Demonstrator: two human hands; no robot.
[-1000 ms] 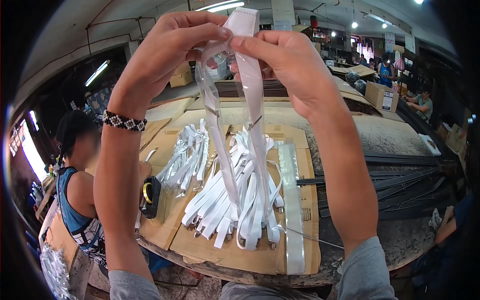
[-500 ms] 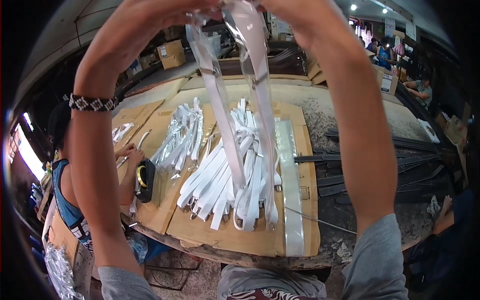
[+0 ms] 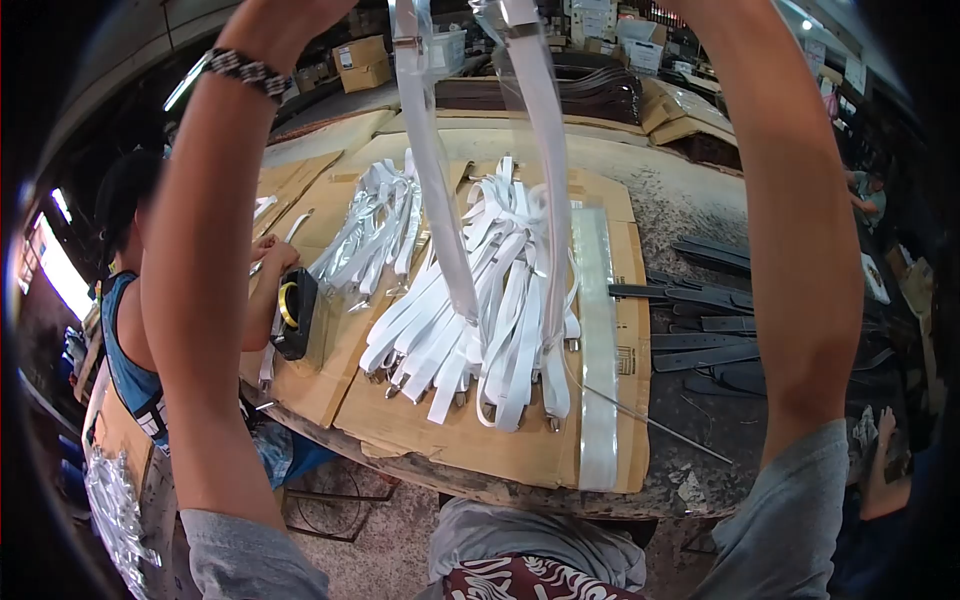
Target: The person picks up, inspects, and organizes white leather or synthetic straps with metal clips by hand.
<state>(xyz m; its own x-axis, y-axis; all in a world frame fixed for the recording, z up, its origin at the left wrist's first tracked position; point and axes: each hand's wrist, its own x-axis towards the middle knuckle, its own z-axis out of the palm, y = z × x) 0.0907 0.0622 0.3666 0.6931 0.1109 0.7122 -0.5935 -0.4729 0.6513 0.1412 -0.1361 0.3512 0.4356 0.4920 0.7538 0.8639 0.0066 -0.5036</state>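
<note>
White elastic suspenders (image 3: pixel 436 170) in a clear plastic sleeve hang from above the top edge, with metal sliders on their straps. Both my arms are raised around them. Of my left hand (image 3: pixel 298 14), only the base beyond the beaded bracelet shows; its fingers are cut off by the frame. My right hand lies outside the view, and only the forearm is visible. Below the hanging straps, a fanned bundle of white suspenders (image 3: pixel 425 350) with metal clips lies on cardboard (image 3: pixel 390 440). Beside it on the right is a long, flat clear plastic strip (image 3: pixel 598 400).
Plastic-wrapped suspenders (image 3: pixel 372 220) lie left of the bundle. A black tape dispenser (image 3: pixel 294 315) stands near a co-worker's hands (image 3: pixel 275 252). Dark leather straps (image 3: pixel 700 350) and a thin metal rod (image 3: pixel 660 425) are at right. Boxes (image 3: pixel 362 65) stand behind.
My arms have spread and risen in view, so my hands have mostly left the frame at the top. The sleeved suspenders hang higher, and the view has shifted slightly.
</note>
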